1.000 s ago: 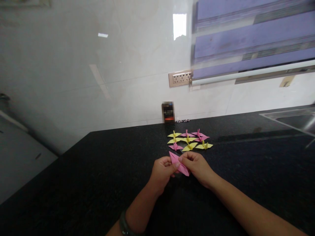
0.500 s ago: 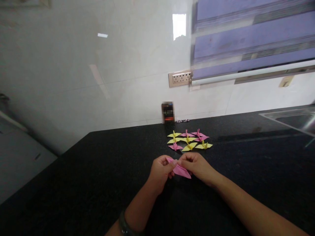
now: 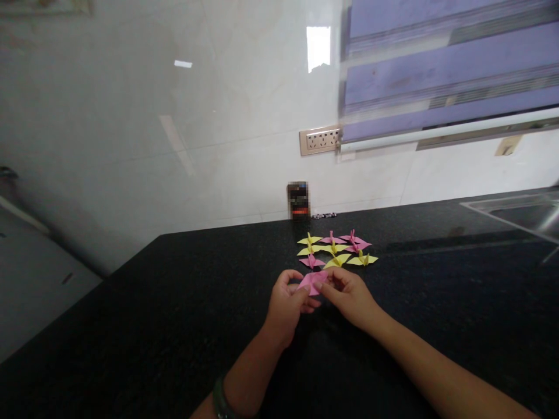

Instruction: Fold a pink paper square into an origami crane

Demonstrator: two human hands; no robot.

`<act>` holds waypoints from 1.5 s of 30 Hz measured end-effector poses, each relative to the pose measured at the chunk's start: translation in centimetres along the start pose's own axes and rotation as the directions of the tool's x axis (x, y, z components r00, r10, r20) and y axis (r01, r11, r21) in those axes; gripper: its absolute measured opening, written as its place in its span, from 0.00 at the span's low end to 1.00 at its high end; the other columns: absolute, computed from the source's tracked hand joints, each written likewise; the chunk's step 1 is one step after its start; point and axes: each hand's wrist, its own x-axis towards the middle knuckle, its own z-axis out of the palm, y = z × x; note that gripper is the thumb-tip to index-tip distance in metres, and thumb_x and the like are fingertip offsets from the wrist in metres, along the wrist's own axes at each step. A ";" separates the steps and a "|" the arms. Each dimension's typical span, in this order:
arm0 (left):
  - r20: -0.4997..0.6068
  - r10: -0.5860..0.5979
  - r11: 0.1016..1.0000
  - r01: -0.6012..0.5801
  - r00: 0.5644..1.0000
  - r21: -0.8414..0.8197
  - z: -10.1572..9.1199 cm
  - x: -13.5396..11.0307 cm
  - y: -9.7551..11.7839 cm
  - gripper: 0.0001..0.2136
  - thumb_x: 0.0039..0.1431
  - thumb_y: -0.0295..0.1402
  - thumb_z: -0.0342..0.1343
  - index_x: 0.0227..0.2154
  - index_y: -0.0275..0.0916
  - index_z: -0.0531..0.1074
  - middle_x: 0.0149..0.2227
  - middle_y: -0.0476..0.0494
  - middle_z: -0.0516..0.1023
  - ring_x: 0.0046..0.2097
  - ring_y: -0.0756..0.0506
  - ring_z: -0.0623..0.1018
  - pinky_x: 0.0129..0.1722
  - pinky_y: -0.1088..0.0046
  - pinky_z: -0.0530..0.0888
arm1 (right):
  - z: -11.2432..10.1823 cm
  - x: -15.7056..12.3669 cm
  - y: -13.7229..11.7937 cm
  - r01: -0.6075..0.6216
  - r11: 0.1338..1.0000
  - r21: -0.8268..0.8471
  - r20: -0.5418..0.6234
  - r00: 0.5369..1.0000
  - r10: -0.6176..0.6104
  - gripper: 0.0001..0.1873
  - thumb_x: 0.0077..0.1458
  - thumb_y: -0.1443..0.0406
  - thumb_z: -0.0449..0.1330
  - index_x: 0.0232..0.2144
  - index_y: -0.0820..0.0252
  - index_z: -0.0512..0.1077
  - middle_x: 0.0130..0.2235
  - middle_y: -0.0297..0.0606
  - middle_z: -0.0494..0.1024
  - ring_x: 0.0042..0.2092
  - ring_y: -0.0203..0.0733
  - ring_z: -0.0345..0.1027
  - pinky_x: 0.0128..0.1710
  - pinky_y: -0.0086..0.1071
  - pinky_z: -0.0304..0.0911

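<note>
A folded pink paper piece [image 3: 311,281] is pinched between my left hand [image 3: 286,305] and my right hand [image 3: 349,295], just above the black counter [image 3: 152,326]. Both hands have fingers closed on the paper. Right behind them lies a cluster of several finished paper cranes [image 3: 335,249], yellow and pink, set in rows on the counter. A dark band sits on my left wrist [image 3: 221,401].
A small dark box [image 3: 298,200] stands against the white tiled wall, with a wall socket [image 3: 319,140] above it. A steel sink [image 3: 519,213] is set into the counter at the far right. A window blind hangs top right.
The pink paper was a long pointed shape slanting down to the right; now it looks shorter and bunched between my fingertips. Both hands shifted slightly toward the cranes.
</note>
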 end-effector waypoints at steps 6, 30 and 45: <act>0.039 0.068 0.972 -0.075 0.997 0.221 0.1 -0.1 0.2 0.15 0.48 0.39 0.48 0.36 0.35 0.63 0.12 0.55 0.62 0.13 0.55 0.63 0.12 0.82 0.59 | 0.0 -0.2 -0.2 -0.002 0.999 -0.051 0.006 1.000 0.002 0.07 0.46 0.64 0.52 0.26 0.61 0.68 0.23 0.33 0.68 0.25 0.33 0.60 0.24 0.26 0.56; -0.041 0.191 0.944 -0.172 0.981 0.282 0.4 -0.6 0.4 0.13 0.45 0.34 0.51 0.36 0.37 0.69 0.17 0.50 0.69 0.18 0.52 0.66 0.18 0.79 0.61 | 0.2 -0.4 0.0 -0.102 0.994 0.030 -0.096 0.990 0.104 0.12 0.49 0.63 0.48 0.33 0.61 0.68 0.19 0.31 0.66 0.20 0.32 0.59 0.18 0.25 0.55; -0.025 0.176 0.943 -0.162 0.984 0.291 0.4 -0.4 0.2 0.16 0.48 0.40 0.48 0.37 0.35 0.66 0.13 0.53 0.65 0.13 0.55 0.63 0.12 0.82 0.60 | 0.3 -0.2 -0.5 -0.114 0.973 0.203 0.005 0.993 0.115 0.11 0.48 0.61 0.50 0.29 0.62 0.67 0.20 0.30 0.65 0.20 0.30 0.58 0.21 0.25 0.58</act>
